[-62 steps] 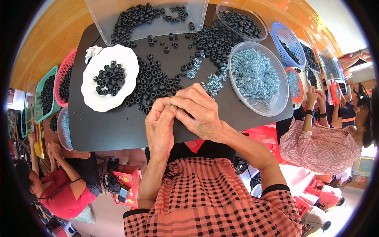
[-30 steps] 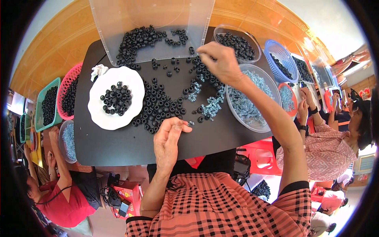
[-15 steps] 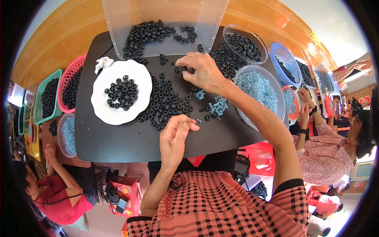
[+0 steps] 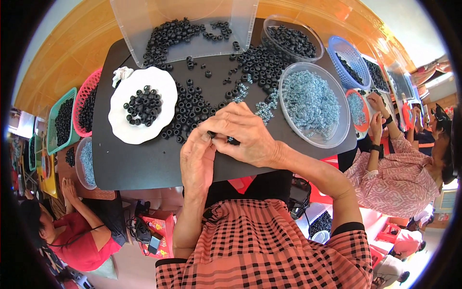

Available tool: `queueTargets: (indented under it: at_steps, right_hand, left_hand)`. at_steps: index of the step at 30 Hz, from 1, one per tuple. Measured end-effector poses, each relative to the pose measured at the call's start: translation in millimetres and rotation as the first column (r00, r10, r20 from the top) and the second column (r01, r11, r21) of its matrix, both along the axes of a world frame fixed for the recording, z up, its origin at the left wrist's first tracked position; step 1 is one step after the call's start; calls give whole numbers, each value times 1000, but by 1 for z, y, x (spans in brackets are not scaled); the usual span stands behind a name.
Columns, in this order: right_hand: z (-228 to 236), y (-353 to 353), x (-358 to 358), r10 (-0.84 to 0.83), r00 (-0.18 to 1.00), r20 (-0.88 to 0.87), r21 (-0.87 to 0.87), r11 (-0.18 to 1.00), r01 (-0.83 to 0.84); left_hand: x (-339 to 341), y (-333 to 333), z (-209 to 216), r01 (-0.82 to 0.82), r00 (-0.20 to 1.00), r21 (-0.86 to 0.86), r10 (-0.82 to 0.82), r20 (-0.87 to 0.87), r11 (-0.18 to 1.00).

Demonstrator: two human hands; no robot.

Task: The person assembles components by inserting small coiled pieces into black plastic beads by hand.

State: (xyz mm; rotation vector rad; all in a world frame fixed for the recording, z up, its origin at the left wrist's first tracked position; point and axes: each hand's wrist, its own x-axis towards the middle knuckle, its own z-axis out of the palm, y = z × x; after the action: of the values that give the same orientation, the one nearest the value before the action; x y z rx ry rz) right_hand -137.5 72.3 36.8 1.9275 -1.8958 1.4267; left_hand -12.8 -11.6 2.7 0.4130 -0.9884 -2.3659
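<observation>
My left hand (image 4: 196, 161) and my right hand (image 4: 250, 137) meet over the front of the dark table. Pinched between their fingertips is a small black round piece (image 4: 211, 134), like a thick bead. A second black piece (image 4: 233, 140) shows under the curled fingers of my right hand. The fingers hide any light-blue piece in my grip. Beyond my hands lie many loose black pieces with holes (image 4: 192, 101), and a few small light-blue, coil-like pieces (image 4: 264, 111) are scattered to the right of them.
A white scalloped plate (image 4: 118, 123) holds black pieces at left. Right stands a clear tub (image 4: 346, 120) of light-blue pieces, with a clear bowl (image 4: 318, 54) of black ones behind. A clear plastic box (image 4: 126, 33) lies at the back. People sit at both sides.
My right hand has come back from the far loose black pieces and joined my left, bringing black pieces. The light-blue piece seen in my left fingertips is now hidden. The view has shifted slightly.
</observation>
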Motion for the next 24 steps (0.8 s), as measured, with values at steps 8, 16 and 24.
queueTargets:
  at_steps: [8,16,24]
  right_hand:
    - [-10,17,8,-65,994,93,-31,997,68]
    - [10,25,-46,-246,967,-68,164,953,255]
    - [-6,4,-103,-206,875,-437,307,881,361]
  left_hand:
    - [6,-4,-4,121,993,-52,-121,3,991]
    - [4,6,-1,148,988,-56,-151,-43,987]
    - [2,6,-6,125,990,-96,-130,-45,987]
